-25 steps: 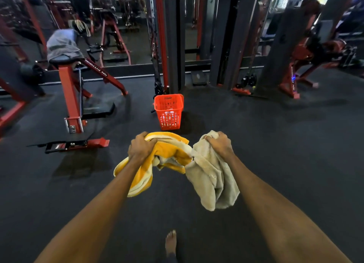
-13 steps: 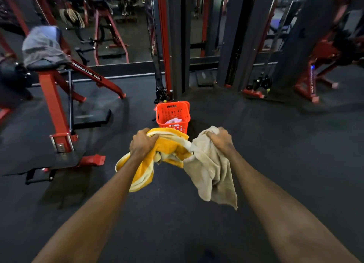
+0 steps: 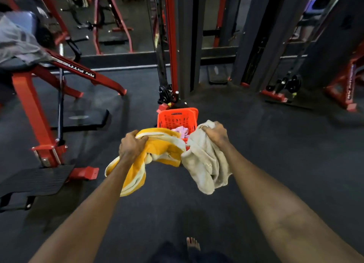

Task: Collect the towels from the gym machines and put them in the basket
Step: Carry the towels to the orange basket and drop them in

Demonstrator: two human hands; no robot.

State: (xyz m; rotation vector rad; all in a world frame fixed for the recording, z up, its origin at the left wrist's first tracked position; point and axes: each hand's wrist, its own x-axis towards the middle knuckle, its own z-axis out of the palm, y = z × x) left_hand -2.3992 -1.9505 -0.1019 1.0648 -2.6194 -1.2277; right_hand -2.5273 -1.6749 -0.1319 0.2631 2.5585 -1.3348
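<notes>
My left hand (image 3: 132,147) grips a yellow and white striped towel (image 3: 157,154) that hangs down in front of me. My right hand (image 3: 215,133) holds a beige towel (image 3: 204,164) bunched at its top. Both towels hover just in front of an orange plastic basket (image 3: 177,118) standing on the dark floor. A pink cloth (image 3: 180,130) lies inside the basket. The towels hide the basket's near wall. A grey towel (image 3: 17,40) is draped over the seat of the red machine at the far left.
A red machine frame (image 3: 35,113) with a black footplate (image 3: 33,180) stands at my left. A red and black cable tower (image 3: 173,46) rises right behind the basket. More red machines stand at the right edge. My bare foot (image 3: 193,244) is on the dark rubber floor.
I have walked closer to the basket, which now sits directly behind the towels. Both hands keep their hold on the towels.
</notes>
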